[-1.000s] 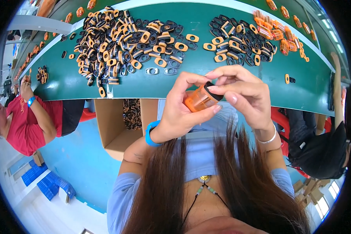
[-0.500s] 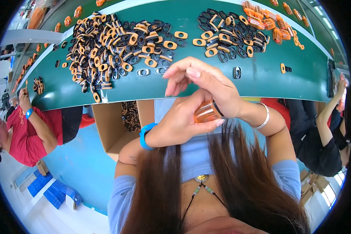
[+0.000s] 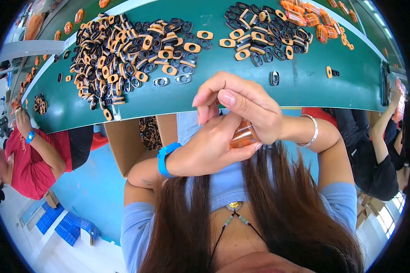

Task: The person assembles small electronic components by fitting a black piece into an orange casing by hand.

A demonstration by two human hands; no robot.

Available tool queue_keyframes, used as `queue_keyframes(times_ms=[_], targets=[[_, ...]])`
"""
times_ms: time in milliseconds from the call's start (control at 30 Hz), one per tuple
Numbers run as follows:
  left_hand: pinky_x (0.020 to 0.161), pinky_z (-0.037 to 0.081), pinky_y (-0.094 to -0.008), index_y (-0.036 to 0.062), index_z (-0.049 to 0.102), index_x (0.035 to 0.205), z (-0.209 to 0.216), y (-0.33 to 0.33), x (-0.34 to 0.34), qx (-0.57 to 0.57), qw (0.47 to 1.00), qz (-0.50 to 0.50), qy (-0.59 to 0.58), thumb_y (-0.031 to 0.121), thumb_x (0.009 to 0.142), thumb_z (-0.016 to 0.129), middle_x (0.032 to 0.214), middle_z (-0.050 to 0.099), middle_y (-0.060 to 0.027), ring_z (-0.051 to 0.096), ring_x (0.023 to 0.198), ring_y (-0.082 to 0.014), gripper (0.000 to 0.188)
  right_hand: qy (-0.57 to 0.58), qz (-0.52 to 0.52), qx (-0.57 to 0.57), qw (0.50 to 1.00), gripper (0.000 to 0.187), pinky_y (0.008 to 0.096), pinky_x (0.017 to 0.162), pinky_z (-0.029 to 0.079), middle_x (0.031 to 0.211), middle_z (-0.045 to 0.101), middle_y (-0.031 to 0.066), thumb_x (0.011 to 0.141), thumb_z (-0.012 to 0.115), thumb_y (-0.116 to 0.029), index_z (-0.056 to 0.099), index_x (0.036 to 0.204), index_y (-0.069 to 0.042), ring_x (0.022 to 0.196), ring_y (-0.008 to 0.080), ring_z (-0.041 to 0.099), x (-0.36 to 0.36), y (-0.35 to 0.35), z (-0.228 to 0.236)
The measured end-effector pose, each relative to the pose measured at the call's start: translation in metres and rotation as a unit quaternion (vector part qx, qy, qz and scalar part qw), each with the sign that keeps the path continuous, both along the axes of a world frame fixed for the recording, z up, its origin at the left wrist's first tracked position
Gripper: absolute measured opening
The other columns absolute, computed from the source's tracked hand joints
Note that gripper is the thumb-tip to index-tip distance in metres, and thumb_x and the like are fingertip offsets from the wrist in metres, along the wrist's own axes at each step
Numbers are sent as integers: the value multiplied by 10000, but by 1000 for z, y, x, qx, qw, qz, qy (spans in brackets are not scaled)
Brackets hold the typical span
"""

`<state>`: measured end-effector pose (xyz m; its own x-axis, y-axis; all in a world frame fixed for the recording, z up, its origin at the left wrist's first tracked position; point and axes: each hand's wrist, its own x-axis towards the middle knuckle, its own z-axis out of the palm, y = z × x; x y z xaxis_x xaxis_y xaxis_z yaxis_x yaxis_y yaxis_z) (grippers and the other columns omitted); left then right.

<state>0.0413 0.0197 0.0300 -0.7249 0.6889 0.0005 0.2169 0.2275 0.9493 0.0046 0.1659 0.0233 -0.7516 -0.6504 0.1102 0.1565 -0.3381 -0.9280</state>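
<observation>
Head view: a long green table (image 3: 305, 86) curves across the top, carrying a big heap of orange and black oval rings (image 3: 123, 50) on its left part and a smaller heap of rings (image 3: 264, 34) toward the right, with a few loose ones between them. Below the table's near edge stands an open cardboard box (image 3: 123, 141). A co-worker in a red shirt (image 3: 27, 159) sits at the far left, and another person in dark clothes (image 3: 373, 150) at the right.

Both of the person's own hands meet in front of the chest, below the table edge. The left hand (image 3: 209, 152), with a blue wristband (image 3: 165, 159), is closed around a small orange part (image 3: 243, 135) from beneath. The right hand (image 3: 246, 107), with a silver bracelet (image 3: 312, 132), curls over the part from above, its fingers (image 3: 228, 98) bent and pinching down on it. The part sits between the two palms, mostly covered; its long axis appears to run left to right, tilted up slightly. The nearest loose rings lie just above the hands, on the table.
</observation>
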Motion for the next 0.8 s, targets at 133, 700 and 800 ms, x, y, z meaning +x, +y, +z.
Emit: queue_keyframes(times_ms=[133,700,800], targets=[[712,495,-396,-47,447,995,-4,3,-2,2,1000,5,21,175,809,671,873,626,-201,638,825,-329,366,27,3,8,1000,367,278,756,440,907,574,118,992,352,-287,507,1089,30,826,149,545,1,1,-4],[393,394,-172,24,437,980,-14,-6,-18,390,780,39,-488,315,806,698,895,480,-72,465,648,-82,428,-100,-110,-49,988,547,319,898,423,1067,610,187,978,309,-411,542,1128,61,957,198,572,-26,1,4],[425,385,-192,24,458,1108,-33,-13,-17,480,722,-20,-498,416,826,667,825,481,-50,460,623,-75,526,23,-137,75,987,446,332,905,423,1096,608,199,963,366,-306,553,1119,67,989,213,577,-23,13,9]])
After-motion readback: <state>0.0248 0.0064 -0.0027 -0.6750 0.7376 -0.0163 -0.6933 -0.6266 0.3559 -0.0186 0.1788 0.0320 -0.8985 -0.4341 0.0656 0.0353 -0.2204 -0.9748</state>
